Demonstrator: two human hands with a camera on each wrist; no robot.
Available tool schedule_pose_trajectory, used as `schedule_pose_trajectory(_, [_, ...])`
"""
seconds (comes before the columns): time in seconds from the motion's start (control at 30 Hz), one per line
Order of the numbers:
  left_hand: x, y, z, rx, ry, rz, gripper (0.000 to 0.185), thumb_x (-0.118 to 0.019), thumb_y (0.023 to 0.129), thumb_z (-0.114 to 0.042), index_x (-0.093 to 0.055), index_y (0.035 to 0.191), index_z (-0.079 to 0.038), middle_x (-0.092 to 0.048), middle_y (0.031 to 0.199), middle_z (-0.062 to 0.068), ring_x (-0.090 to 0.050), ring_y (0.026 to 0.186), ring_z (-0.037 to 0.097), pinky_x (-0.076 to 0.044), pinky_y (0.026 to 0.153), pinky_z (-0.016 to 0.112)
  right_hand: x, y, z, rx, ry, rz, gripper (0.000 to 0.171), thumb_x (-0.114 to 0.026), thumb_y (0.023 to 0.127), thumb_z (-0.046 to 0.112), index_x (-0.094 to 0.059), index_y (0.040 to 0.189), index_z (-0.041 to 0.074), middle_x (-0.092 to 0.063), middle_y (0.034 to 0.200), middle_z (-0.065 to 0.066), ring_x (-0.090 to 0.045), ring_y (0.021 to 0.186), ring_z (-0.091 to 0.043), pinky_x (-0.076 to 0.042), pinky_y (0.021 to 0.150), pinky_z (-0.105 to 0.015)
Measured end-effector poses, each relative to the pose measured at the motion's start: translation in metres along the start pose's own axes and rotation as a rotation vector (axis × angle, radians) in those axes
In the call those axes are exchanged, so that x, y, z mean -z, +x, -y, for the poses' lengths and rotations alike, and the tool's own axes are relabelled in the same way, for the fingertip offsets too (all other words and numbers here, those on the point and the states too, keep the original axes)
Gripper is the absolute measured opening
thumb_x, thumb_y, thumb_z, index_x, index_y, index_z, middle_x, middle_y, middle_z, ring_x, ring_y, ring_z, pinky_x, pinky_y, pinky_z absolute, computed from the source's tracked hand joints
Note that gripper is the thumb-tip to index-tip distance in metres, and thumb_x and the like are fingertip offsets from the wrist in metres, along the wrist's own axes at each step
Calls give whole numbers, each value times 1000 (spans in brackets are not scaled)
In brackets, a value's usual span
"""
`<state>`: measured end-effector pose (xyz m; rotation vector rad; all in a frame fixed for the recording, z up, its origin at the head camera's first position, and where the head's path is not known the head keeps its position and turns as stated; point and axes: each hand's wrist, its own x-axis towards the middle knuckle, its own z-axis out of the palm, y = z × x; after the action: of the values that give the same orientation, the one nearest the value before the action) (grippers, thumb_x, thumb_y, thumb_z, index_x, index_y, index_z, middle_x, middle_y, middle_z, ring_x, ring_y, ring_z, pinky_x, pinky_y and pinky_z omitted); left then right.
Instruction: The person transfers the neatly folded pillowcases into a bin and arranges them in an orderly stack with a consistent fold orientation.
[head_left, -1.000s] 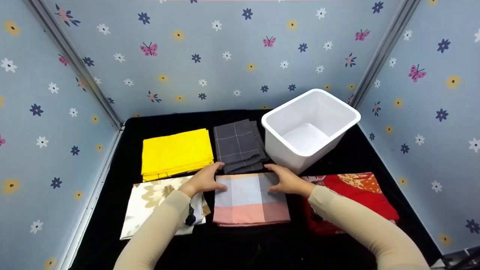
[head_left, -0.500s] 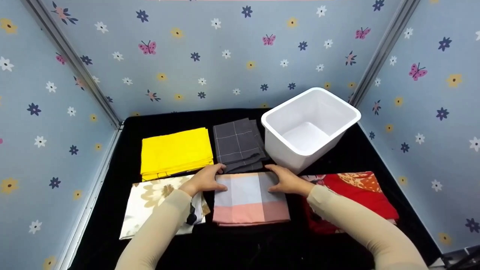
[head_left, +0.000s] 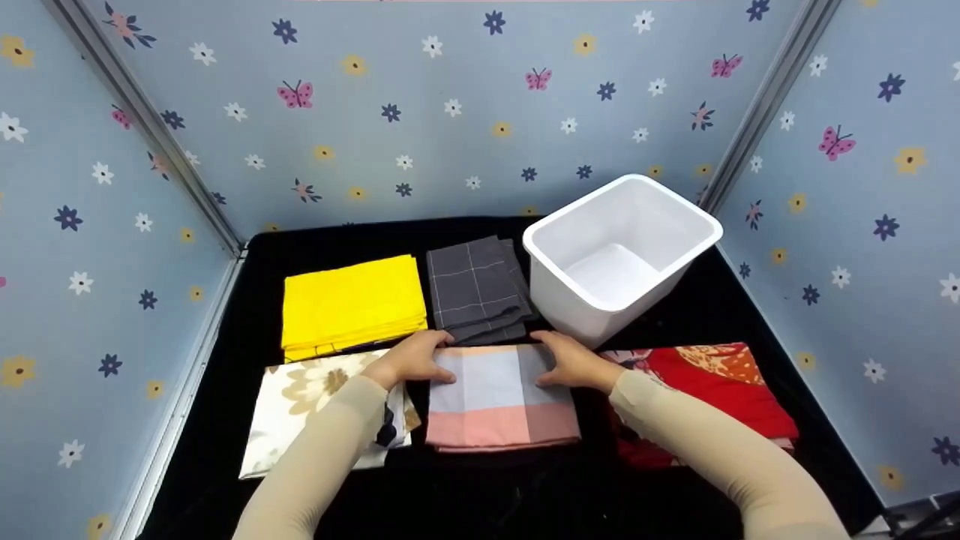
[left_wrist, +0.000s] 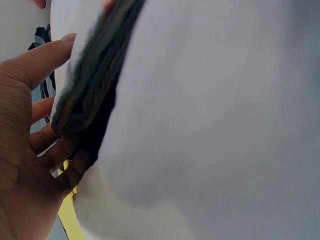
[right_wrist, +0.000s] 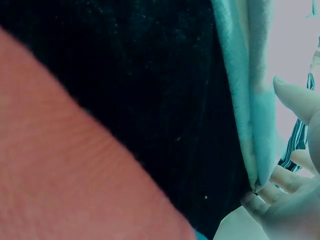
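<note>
A folded pink, grey and white checked cloth (head_left: 499, 401) lies at the front middle of the black table. My left hand (head_left: 412, 360) grips its far left corner and my right hand (head_left: 574, 364) grips its far right corner. In the left wrist view the left hand (left_wrist: 30, 150) has its fingers tucked under the cloth's folded edge (left_wrist: 85, 95) and the thumb above it. The right wrist view shows the right hand's fingers (right_wrist: 295, 200) at the layered cloth edge (right_wrist: 250, 100). The cloth still rests flat on the table.
A yellow cloth (head_left: 351, 304) and a dark grey checked cloth (head_left: 474, 289) lie behind. A white empty bin (head_left: 622, 255) stands at the back right. A cream floral cloth (head_left: 300, 405) is on the left and a red patterned cloth (head_left: 712, 390) on the right. Flowered walls enclose the black table (head_left: 480, 495).
Both hands stay at the cloth's far corners. The left hand's fingers have curled in slightly closer to the edge. The cloth has not moved.
</note>
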<state>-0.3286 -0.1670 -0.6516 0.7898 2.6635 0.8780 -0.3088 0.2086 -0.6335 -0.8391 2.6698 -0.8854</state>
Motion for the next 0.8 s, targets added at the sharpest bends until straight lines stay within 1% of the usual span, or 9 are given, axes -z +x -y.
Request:
schedule_pose_trajectory(0.13, [-7, 6, 11, 14, -7, -7, 73, -96, 76, -42, -70, 133, -4, -73, 128, 15, -67, 118, 33, -54, 110, 54, 13, -7, 26, 0, -12, 2, 89, -95, 79, 20, -52, 151, -10, -60, 147, -34, -57, 137, -53, -45, 119, -64])
schedule_pose_trajectory(0.2, [-9, 7, 12, 14, -19, -15, 70, -96, 75, -40, -71, 129, -4, -73, 124, 15, -67, 114, 32, -55, 108, 54, 13, -7, 25, 15, -53, -15, 86, -95, 80, 23, -54, 149, -8, -63, 141, -32, -61, 131, -49, -50, 115, -59])
schedule_pose_trajectory(0.33, [-8, 5, 10, 20, -63, -27, 63, -98, 73, -37, -74, 122, -7, -74, 115, 10, -66, 106, 27, -56, 103, 50, 13, -9, 27, 17, -104, -39, 84, -97, 78, 26, -58, 145, -5, -64, 134, -29, -64, 123, -45, -55, 109, -55])
schedule_pose_trajectory(0.4, [-7, 4, 10, -1, -84, -44, 59, -98, 74, -39, -74, 118, -9, -73, 109, 7, -64, 99, 24, -57, 97, 45, 15, -11, 32, 6, -92, -42, 83, -98, 75, 25, -60, 143, -4, -64, 132, -28, -64, 122, -45, -54, 108, -56])
schedule_pose_trajectory(0.47, [-1, -2, 1, -21, -114, -48, 57, -98, 74, -38, -73, 116, -8, -73, 105, 6, -63, 96, 23, -56, 93, 43, 15, -11, 34, 16, -91, -63, 79, -99, 74, 25, -62, 137, -3, -65, 127, -26, -65, 118, -44, -55, 105, -56])
schedule_pose_trajectory(0.57, [2, -6, -2, -67, -162, -58, 51, -97, 78, -38, -72, 113, -9, -71, 101, 6, -61, 89, 23, -54, 84, 39, 10, -10, 26, 40, -107, -108, 71, -101, 70, 27, -66, 126, 0, -66, 117, -21, -66, 107, -40, -57, 96, -54])
schedule_pose_trajectory(0.63, [8, -10, -9, -64, -193, -50, 50, -98, 78, -36, -71, 112, -12, -71, 101, 5, -60, 90, 22, -53, 83, 38, 3, -7, 15, 53, -117, -144, 66, -102, 68, 28, -67, 119, 3, -65, 111, -17, -65, 101, -37, -57, 91, -52])
schedule_pose_trajectory(0.7, [7, -9, -6, -71, -220, -46, 46, -96, 80, -35, -70, 111, -14, -70, 101, 4, -59, 89, 21, -52, 81, 36, -1, -6, 10, 42, -107, -165, 64, -102, 66, 26, -67, 115, 5, -65, 109, -14, -65, 100, -37, -56, 90, -54])
schedule_pose_trajectory(0.8, [15, -16, -19, -61, -257, -17, 42, -95, 82, -27, -69, 112, -13, -69, 104, 5, -57, 90, 20, -50, 82, 36, -3, -4, 4, 31, -103, -186, 60, -101, 65, 22, -66, 111, 6, -66, 107, -13, -66, 98, -35, -56, 89, -56])
